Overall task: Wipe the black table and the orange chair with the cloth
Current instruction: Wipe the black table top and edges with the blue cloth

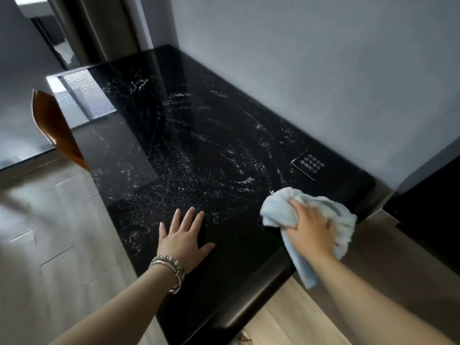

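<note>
At the far left, only a curved piece of the orange chair point(57, 128) shows. It is blurred, and its lower part is hidden behind the left edge of the black surface point(174, 145). Below it lies pale wooden floor point(49, 232), also smeared by motion. The surface is glossy and flecked with white, and its near end is cut off by the bottom of the view. The left hand point(185, 235) lies flat on it near the front, grip spread wide with the fingers straight, and bracelets point(169, 267) circle the wrist. Further right, a bunched pale blue cloth point(278, 210) sits at the near right corner, with one tail hanging over the edge. The right hand point(311, 232) presses on it, grip curled into the folds and fingertips partly buried. Beyond it, a small lettered plaque point(308, 165), too small to read, lies near the grey wall point(323, 70).
</note>
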Motion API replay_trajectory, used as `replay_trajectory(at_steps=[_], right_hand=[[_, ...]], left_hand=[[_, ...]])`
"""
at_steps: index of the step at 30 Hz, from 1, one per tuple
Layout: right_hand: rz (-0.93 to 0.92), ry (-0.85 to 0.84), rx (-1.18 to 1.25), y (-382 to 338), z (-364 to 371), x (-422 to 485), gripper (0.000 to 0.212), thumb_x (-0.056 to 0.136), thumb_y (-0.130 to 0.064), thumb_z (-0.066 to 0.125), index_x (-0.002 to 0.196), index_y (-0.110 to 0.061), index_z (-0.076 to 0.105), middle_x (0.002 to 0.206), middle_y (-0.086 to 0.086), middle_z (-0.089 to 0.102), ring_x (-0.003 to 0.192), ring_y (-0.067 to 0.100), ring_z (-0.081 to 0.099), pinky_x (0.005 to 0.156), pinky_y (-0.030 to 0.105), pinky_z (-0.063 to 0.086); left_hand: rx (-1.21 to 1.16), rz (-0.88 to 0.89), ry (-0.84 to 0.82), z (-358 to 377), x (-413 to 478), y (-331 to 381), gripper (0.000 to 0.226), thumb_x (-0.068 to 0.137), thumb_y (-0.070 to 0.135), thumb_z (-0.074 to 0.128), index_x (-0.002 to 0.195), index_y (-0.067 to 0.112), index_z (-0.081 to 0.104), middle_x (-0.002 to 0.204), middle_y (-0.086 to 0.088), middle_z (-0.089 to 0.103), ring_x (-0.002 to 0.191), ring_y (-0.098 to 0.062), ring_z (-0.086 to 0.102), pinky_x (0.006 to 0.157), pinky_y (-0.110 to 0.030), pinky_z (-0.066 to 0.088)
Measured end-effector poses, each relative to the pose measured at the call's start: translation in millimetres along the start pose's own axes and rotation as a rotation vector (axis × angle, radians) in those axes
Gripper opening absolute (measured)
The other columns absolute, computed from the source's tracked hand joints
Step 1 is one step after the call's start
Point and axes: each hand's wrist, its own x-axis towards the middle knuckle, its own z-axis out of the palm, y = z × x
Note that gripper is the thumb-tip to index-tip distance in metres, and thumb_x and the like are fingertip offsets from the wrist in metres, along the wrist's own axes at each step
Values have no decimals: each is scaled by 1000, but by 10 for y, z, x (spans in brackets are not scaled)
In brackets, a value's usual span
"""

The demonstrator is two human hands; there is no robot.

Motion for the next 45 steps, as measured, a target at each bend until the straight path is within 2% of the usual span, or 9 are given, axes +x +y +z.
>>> replay_trajectory(at_steps=[3,10,17,23,27,30,35,41,45], right_hand=[[231,-7,92,-17,-116,25,43,87,-31,43,130,-28,43,134,5,48,123,29,42,100,50,34],[-242,-183,31,-422,-11,-466,72,67,-54,14,136,-42,29,142,-13,35,131,15,31,109,38,20],[302,-17,110,-271,-154,-120,38,86,-32,40,123,-28,46,123,1,54,116,26,49,95,48,42],[-269,-249,-5,-480,18,-623,60,79,-44,35,139,-40,28,148,-14,25,135,13,24,107,37,20],[-114,-204,11,-275,-67,-436,69,73,-53,13,139,-40,26,148,-12,28,133,14,29,111,37,17],[-39,-133,37,-361,22,-202,46,86,-47,33,131,-39,30,141,-10,39,127,18,37,109,41,24],[-128,-85,26,-69,58,122,47,86,-46,42,131,-39,32,138,-10,42,126,17,39,107,41,27],[595,102,293,424,-197,680,49,89,-32,47,136,-22,40,141,12,42,126,37,40,103,56,33],[93,-43,-3,62,-153,533,54,89,-30,45,141,-30,31,142,8,38,126,33,37,104,45,31]], left_hand=[[-45,15,-49,-16,111,21,89,85,64,47,149,33,-8,157,11,-11,145,-20,-14,117,-53,2],[-142,-34,-46,-11,182,75,101,79,65,55,149,29,-9,158,10,-3,146,-20,-8,114,-58,6],[-81,7,-111,-81,202,41,94,82,64,52,150,26,1,158,9,-5,146,-22,-8,114,-58,10],[-51,26,-104,-45,198,22,93,83,64,49,150,24,-2,158,7,-8,146,-23,-9,115,-58,10],[-85,-6,-142,-90,270,64,98,81,61,56,150,25,-3,157,8,-11,145,-24,-12,113,-61,10],[-126,-49,-178,-171,419,164,108,73,59,67,150,27,-3,157,9,-13,144,-28,-16,110,-66,9],[-120,-15,-187,-233,653,345,107,73,56,69,150,32,-1,157,8,-14,144,-27,-16,111,-65,9],[-212,-170,-183,-276,861,700,102,74,57,68,149,32,2,157,3,-10,143,-32,-14,109,-67,11],[-223,-237,-181,-323,1014,917,105,71,58,70,148,35,2,157,-4,-12,142,-39,-14,107,-69,12]])
